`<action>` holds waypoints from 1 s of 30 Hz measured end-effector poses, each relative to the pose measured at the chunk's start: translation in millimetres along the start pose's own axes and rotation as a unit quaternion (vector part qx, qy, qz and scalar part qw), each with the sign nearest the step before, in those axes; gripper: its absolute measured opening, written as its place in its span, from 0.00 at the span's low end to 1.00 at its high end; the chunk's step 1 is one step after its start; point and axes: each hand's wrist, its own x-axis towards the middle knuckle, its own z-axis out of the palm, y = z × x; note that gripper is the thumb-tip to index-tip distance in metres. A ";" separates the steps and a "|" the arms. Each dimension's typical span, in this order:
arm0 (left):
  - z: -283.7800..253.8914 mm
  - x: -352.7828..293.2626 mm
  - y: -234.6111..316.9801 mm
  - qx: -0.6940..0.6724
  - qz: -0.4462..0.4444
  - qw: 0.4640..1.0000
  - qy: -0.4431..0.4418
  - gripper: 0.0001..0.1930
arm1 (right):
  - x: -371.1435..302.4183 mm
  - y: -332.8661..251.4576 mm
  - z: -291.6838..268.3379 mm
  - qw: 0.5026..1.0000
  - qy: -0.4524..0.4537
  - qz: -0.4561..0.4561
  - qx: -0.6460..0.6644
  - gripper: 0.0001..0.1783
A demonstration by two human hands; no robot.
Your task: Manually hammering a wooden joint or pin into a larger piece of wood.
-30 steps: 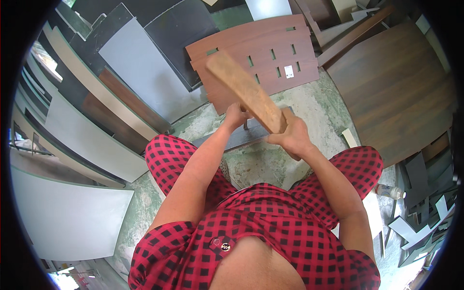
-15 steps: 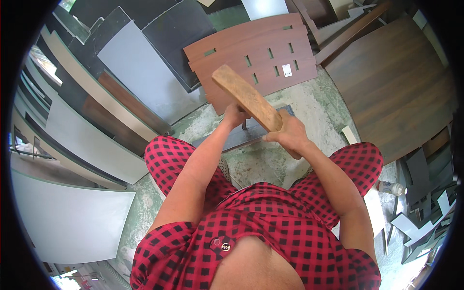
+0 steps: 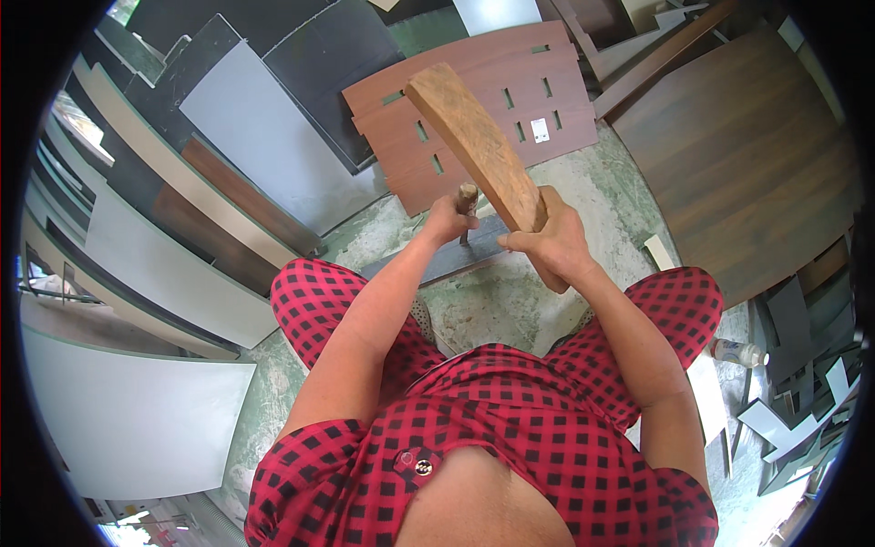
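My left hand [image 3: 446, 221] is closed around a chisel [image 3: 468, 195], whose round wooden handle end sticks up above the fist. The chisel's narrow dark shank points down to a dark grey board [image 3: 442, 262] lying on the floor between my feet. Whether its tip has cut into the board cannot be made out. In my right hand [image 3: 562, 241] is a thick wooden block [image 3: 478, 146], gripped near its lower end. The block slants up and to the left, its far end raised and apart from the chisel.
A reddish-brown panel with slots [image 3: 483, 109] lies just beyond the board. Pale and dark panels [image 3: 264, 137] lean along the left. At the right are a large brown wooden sheet [image 3: 729, 164], a plastic bottle [image 3: 738, 353] and a heap of offcuts [image 3: 802, 410].
The wooden block has swung up and away from my left hand, uncovering the chisel's handle end. My left hand stays in nearly the same spot.
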 end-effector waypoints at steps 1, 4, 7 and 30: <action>0.6 0.2 0.8 -0.006 0.013 1.000 0.015 0.18 | -0.4 -1.1 -0.4 1.000 0.001 0.001 0.000 0.39; -6.4 1.8 2.2 -0.063 0.035 0.997 0.018 0.17 | -0.9 -1.4 -0.5 1.000 0.007 -0.021 0.016 0.40; -5.3 -2.9 7.6 -0.018 0.017 1.000 0.015 0.17 | -0.5 2.5 1.0 1.000 -0.003 -0.012 0.016 0.40; 9.0 5.0 11.2 0.002 0.051 0.999 -0.007 0.18 | -0.1 15.8 12.1 0.980 -0.092 0.056 -0.170 0.38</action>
